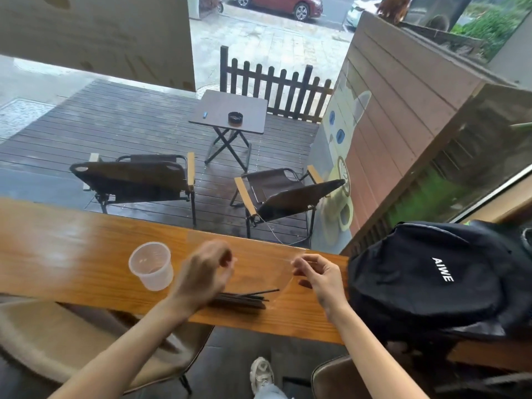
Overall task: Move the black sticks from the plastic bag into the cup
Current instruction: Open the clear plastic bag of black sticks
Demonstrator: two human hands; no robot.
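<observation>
A clear plastic bag [263, 269] is stretched between my two hands above the wooden counter [72, 254]. My left hand [205, 273] pinches its left edge and my right hand [318, 273] pinches its right edge. Several black sticks [247, 299] lie in a bundle at the bag's lower end on the counter, partly hidden behind my left wrist. I cannot tell whether the stick tips are inside the bag. An empty translucent plastic cup [151, 266] stands upright on the counter, just left of my left hand.
A black backpack [431, 277] fills the right end of the counter, close to my right hand. Behind the counter is a window onto a deck with two folding chairs [138, 180] and a small table [230, 112]. Stools stand below the counter's near edge.
</observation>
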